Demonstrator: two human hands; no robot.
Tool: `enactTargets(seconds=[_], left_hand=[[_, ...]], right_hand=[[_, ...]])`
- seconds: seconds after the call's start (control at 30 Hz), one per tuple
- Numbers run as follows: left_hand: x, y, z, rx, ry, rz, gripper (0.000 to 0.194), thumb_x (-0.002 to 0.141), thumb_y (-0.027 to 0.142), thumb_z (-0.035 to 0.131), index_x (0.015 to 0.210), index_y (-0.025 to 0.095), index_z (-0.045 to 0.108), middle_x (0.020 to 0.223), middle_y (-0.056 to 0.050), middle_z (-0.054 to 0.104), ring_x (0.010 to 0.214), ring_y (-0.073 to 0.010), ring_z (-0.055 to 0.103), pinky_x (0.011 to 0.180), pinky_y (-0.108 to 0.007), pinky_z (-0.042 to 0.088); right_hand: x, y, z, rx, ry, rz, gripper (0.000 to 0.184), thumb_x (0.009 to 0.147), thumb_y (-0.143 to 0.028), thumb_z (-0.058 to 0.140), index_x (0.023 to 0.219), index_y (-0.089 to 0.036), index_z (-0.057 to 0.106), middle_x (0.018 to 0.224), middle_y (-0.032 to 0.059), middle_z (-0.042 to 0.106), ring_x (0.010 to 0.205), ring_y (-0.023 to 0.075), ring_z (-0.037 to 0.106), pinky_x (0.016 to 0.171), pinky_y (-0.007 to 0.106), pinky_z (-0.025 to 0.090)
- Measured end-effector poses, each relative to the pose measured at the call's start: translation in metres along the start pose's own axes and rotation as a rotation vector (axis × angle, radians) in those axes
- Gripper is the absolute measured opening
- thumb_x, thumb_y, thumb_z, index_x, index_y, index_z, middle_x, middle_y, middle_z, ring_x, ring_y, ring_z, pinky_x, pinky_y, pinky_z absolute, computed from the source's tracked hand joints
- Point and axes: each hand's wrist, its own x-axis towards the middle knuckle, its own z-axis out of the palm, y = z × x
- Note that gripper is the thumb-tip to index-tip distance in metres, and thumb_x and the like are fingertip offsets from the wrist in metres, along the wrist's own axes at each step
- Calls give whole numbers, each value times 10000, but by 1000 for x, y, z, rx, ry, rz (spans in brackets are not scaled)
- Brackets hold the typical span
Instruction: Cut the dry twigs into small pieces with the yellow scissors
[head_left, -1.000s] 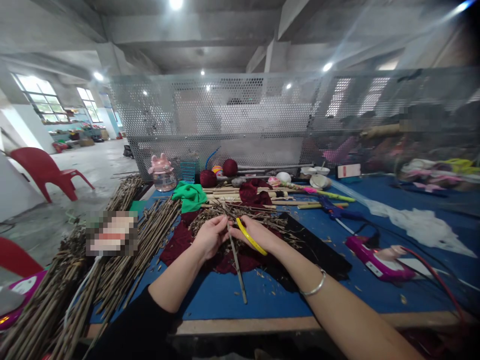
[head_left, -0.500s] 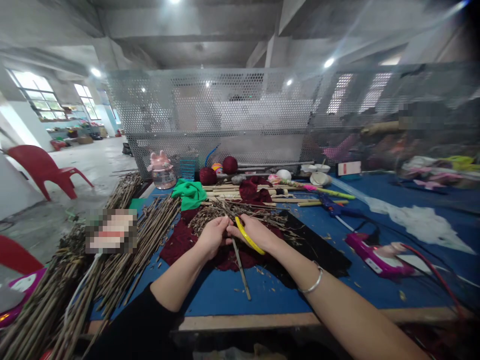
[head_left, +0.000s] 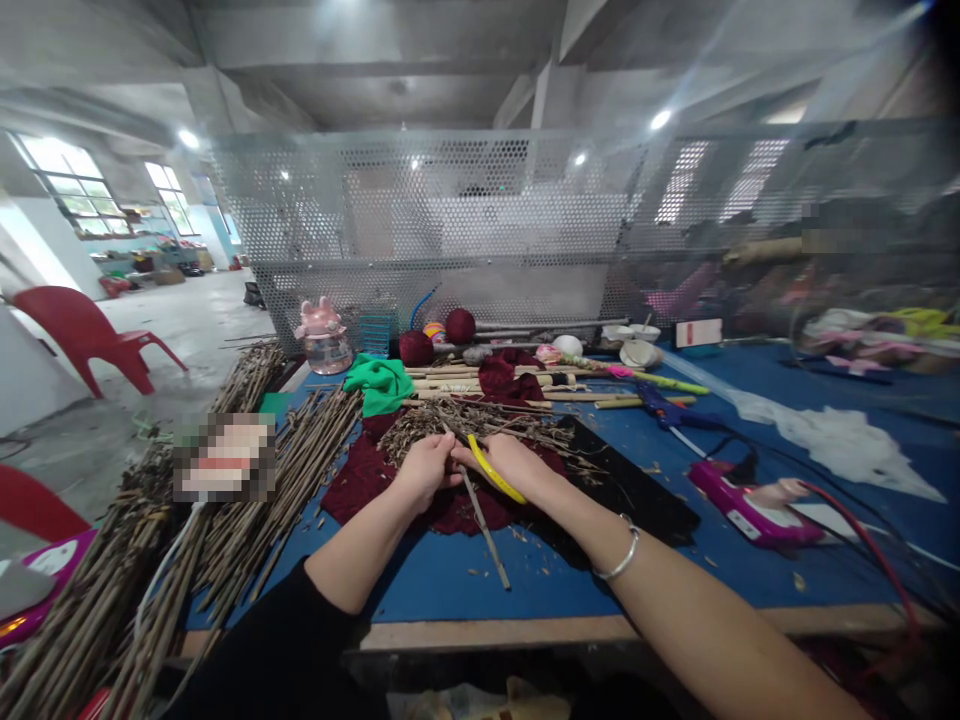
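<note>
My left hand [head_left: 426, 470] is closed, its fingers pinching a thin dry plant stem [head_left: 487, 530]. The stem slants down toward the table's front edge. Close beside it, my right hand [head_left: 504, 462] is closed round a tool with a curved yellow handle [head_left: 491, 470]; its working end is hidden, so I cannot tell its exact kind. Both hands meet above a dark red cloth [head_left: 352, 485]. On that cloth lies a heap of dry twiggy stem tips [head_left: 405, 425], just beyond my fingers.
Bundles of long dry stems [head_left: 262, 520] lie at left. A green cloth [head_left: 379, 383], bamboo sticks [head_left: 450, 385] and a pink-lidded jar [head_left: 324, 345] stand behind. A blue glue gun [head_left: 667, 410] and a purple power strip [head_left: 750, 510] with cables occupy the right, beside black cloth [head_left: 637, 490].
The lower end of the stem has swung slightly to the right. Both hands stay close together in nearly the same place, and the view has shifted a little.
</note>
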Motion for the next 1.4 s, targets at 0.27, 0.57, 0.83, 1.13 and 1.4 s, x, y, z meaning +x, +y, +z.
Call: enactTargets(seconds=[0.27, 0.57, 0.83, 1.13, 1.4], left_hand=[[-2, 1, 0, 1, 33, 127, 328, 700, 468, 568, 712, 142, 535, 528, 24, 503, 428, -44, 451, 406, -150, 417], [-1, 0, -1, 42, 16, 208, 351, 663, 466, 601, 651, 124, 520, 574, -7, 565, 430, -52, 480, 387, -150, 401], [3, -2, -6, 62, -6, 230, 365, 666, 489, 589, 650, 126, 551, 526, 15, 531, 404, -38, 446, 399, -149, 407], [8, -6, -7, 31, 49, 173, 355, 646, 470, 621, 594, 131, 526, 466, 18, 522, 353, -40, 436, 381, -158, 405], [1, 0, -4, 39, 21, 148, 336, 659, 458, 614, 668, 124, 580, 537, -6, 563, 410, -56, 483, 396, -163, 427]], right_hand=[[-2, 4, -8, -114, 91, -56, 560, 651, -706, 461, 838, -190, 571, 834, 76, 636, 774, 223, 599, 563, 236, 335], [-5, 5, -7, -21, 76, -161, 577, 628, -675, 526, 919, -177, 524, 923, 88, 600, 819, 206, 562, 603, 232, 349], [-7, -6, -2, -50, 117, -89, 576, 657, -705, 459, 847, -166, 529, 793, 82, 616, 719, 194, 581, 545, 238, 317], [-3, -3, 0, -61, 56, -32, 562, 644, -704, 474, 794, -179, 609, 770, 83, 641, 674, 191, 605, 492, 228, 307], [4, 3, 0, -95, 108, 0, 582, 650, -728, 427, 784, -187, 599, 787, 90, 641, 681, 199, 593, 513, 237, 306]])
